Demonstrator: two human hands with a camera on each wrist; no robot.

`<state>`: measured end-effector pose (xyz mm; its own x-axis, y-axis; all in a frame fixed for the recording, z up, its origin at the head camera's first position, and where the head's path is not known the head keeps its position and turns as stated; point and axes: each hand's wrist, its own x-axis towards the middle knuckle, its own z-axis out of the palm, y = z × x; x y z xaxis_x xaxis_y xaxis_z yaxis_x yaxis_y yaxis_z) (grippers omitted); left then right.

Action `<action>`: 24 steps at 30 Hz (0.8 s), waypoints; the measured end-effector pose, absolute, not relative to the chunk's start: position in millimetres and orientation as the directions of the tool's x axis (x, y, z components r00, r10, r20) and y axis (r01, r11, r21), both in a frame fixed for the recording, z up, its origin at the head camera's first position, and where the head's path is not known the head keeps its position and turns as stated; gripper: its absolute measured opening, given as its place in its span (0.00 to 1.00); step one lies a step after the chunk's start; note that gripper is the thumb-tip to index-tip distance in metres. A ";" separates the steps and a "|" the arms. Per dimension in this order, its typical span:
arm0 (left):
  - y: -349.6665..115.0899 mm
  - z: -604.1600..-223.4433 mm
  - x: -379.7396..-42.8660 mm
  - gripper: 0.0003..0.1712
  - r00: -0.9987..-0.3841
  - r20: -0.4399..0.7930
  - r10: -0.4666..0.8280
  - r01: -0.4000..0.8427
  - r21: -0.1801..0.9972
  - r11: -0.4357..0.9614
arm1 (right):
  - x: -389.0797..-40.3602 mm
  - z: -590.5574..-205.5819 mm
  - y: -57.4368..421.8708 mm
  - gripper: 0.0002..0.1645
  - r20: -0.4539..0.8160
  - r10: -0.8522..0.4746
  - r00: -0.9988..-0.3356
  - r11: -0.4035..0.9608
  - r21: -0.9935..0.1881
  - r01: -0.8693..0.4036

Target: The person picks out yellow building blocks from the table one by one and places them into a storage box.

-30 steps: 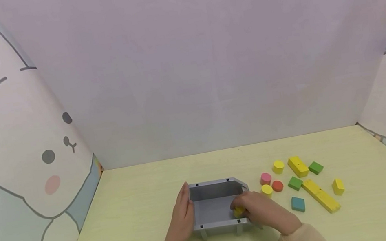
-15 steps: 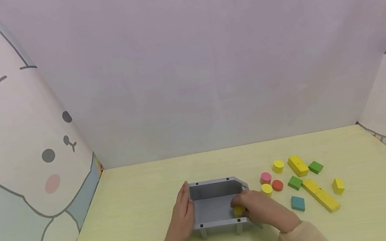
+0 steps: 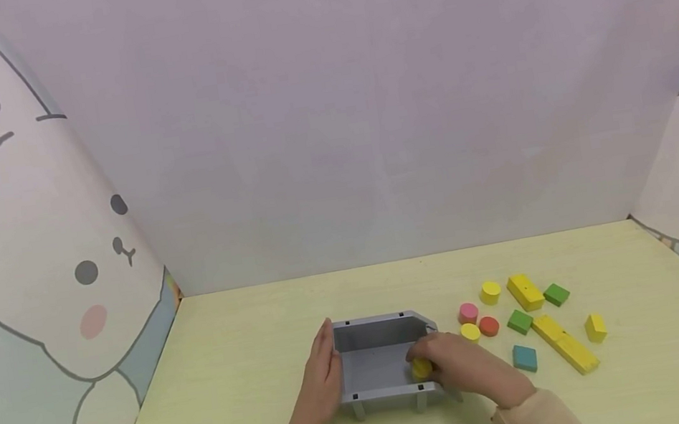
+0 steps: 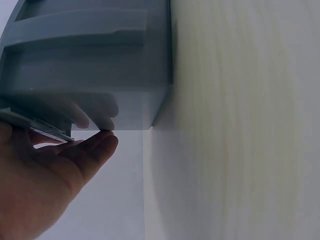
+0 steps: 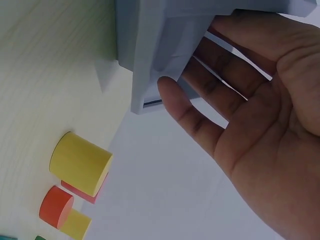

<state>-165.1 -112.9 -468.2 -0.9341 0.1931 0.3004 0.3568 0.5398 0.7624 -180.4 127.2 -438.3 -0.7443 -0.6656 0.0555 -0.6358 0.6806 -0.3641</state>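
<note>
A grey plastic storage bin [image 3: 381,394] stands on the table before the person, its low front toward the right. The left hand [image 3: 324,377] holds the bin's left side; in the left wrist view its fingertips [image 4: 107,142] press the outer wall by the rim. Reaching over the low right end, the right hand [image 3: 462,365] pinches a small yellow block [image 3: 422,368] inside the bin. Fingers partly cover this block, and the right wrist view hides it behind the bin wall.
Right of the bin lie yellow cylinders [image 3: 491,293], a pink cylinder [image 3: 467,313], a red cylinder [image 3: 489,326], green blocks [image 3: 520,322], a teal block [image 3: 524,358] and several yellow blocks [image 3: 525,292]. A curtain-like backdrop [image 3: 367,128] rises behind the table.
The yellow block in the right hand has turned slightly, showing a rounder outline. Both hands and the bin stay nearly in place.
</note>
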 end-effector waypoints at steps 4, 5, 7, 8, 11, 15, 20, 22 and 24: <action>-112.7 -468.4 -165.0 0.27 -0.931 0.309 0.196 0.366 0.758 0.540 | -181.0 -435.3 129.0 0.15 0.059 -0.663 -0.746 0.681 -0.365 -0.635; -112.6 -468.4 -165.0 0.27 -0.929 0.313 0.198 0.369 0.755 0.542 | -180.9 -434.3 129.7 0.15 0.066 -0.663 -0.745 0.680 -0.361 -0.638; -112.4 -468.4 -165.1 0.27 -0.927 0.317 0.201 0.375 0.752 0.542 | -180.6 -431.8 131.3 0.15 0.082 -0.662 -0.745 0.680 -0.350 -0.644; -112.4 -468.5 -165.2 0.27 -0.926 0.318 0.203 0.377 0.752 0.541 | -180.2 -430.4 132.2 0.15 0.094 -0.660 -0.746 0.681 -0.344 -0.646; -112.3 -468.2 -165.2 0.27 -0.925 0.319 0.205 0.379 0.750 0.542 | -178.8 -427.2 135.7 0.16 0.126 -0.648 -0.751 0.684 -0.336 -0.647; -112.6 -468.2 -165.1 0.27 -0.925 0.321 0.203 0.379 0.752 0.539 | -177.3 -425.3 141.4 0.17 0.162 -0.624 -0.764 0.695 -0.332 -0.638; -112.8 -468.0 -164.7 0.27 -0.931 0.305 0.201 0.365 0.762 0.535 | -177.3 -426.2 150.3 0.17 0.219 -0.603 -0.767 0.705 -0.303 -0.641; -112.8 -467.4 -164.4 0.27 -0.934 0.296 0.199 0.357 0.767 0.533 | -177.9 -427.1 153.8 0.17 0.245 -0.598 -0.763 0.703 -0.296 -0.646; -112.8 -467.0 -164.2 0.27 -0.935 0.292 0.199 0.353 0.771 0.530 | -178.6 -428.1 156.8 0.17 0.269 -0.595 -0.757 0.698 -0.294 -0.653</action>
